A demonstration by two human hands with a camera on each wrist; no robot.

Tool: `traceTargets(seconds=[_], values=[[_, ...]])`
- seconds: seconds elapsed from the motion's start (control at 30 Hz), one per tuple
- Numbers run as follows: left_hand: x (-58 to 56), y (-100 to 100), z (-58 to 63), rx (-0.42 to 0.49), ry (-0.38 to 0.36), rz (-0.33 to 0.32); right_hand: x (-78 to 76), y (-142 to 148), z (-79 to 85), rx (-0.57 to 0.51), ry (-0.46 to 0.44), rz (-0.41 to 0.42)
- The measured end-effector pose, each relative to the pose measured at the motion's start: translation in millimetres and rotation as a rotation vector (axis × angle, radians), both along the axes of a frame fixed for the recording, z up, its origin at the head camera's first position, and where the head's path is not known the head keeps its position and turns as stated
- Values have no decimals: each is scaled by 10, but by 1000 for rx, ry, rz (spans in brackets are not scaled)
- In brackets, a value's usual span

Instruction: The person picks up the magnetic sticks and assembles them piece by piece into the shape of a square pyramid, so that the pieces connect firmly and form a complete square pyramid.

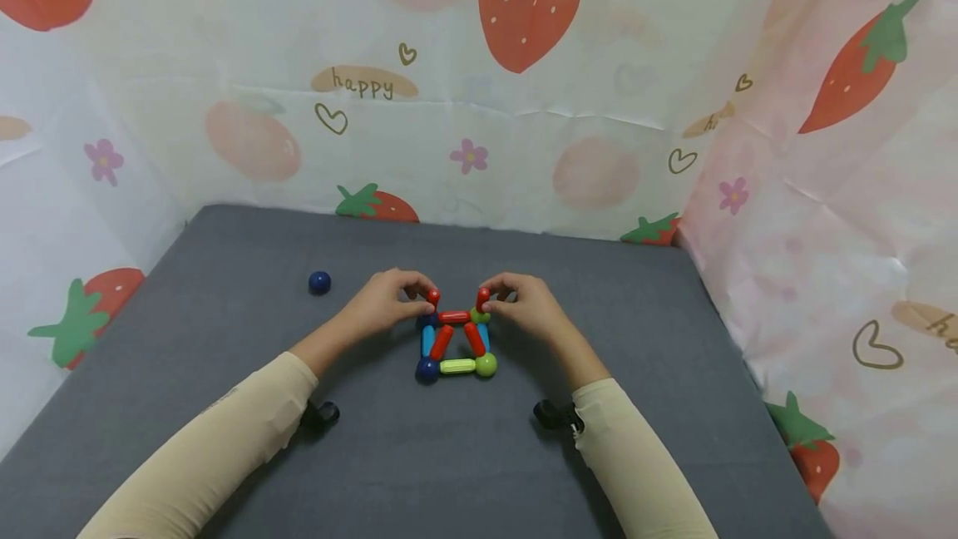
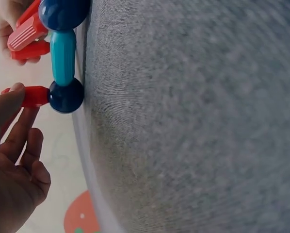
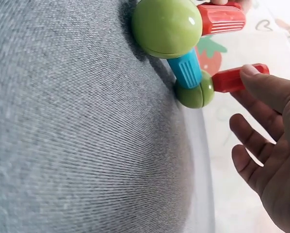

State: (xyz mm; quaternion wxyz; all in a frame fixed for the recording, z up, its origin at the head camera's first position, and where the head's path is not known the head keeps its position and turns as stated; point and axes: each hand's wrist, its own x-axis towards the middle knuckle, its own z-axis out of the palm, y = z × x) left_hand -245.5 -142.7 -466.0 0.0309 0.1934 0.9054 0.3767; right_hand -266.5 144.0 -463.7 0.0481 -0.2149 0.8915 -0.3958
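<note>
A four-cornered frame of rods and balls lies on the grey cloth. Dark blue balls (image 1: 427, 369) form its left corners and green balls (image 1: 486, 365) its right ones. Between them run a light green rod (image 1: 457, 367) in front, a red rod (image 1: 454, 318) behind and blue rods (image 2: 63, 57) at the sides. Two other red rods (image 1: 442, 343) rise from the front balls. At the far left ball, my left hand (image 1: 385, 302) pinches an upright red rod (image 2: 35, 96). My right hand (image 1: 531, 306) pinches another red rod (image 3: 228, 79) standing on the far green ball (image 3: 195, 91).
A loose dark blue ball (image 1: 319, 283) lies on the cloth (image 1: 247, 306) left of the frame. Strawberry-printed sheets (image 1: 516, 173) rise along the back and both sides. Black pieces (image 1: 550, 415) stick out below both wrists.
</note>
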Motion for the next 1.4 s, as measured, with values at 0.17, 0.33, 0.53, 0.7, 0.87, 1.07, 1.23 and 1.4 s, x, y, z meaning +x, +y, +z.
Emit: traceTargets(seconds=[0.17,0.33,0.53,0.7,0.87,1.07,1.23,1.4], values=[[8,61,23,-59,55,-29,18,-33,-8,24,21,28],[48,120,40,-97,101,-57,37,-78,3,68,38,75],[68,167,39,-169,202,-115,47,-91,10,85,80,125],[61,198,36,-239,308,-184,46,-92,-4,112,104,145],[80,219,55,-292,356,-210,44,-96,-26,155,131,165],[100,232,62,-303,370,-206,78,-125,3,205,187,211],[106,240,68,-321,372,-207,108,-143,18,214,190,208],[106,241,59,-326,377,-210,123,-151,20,214,204,208]])
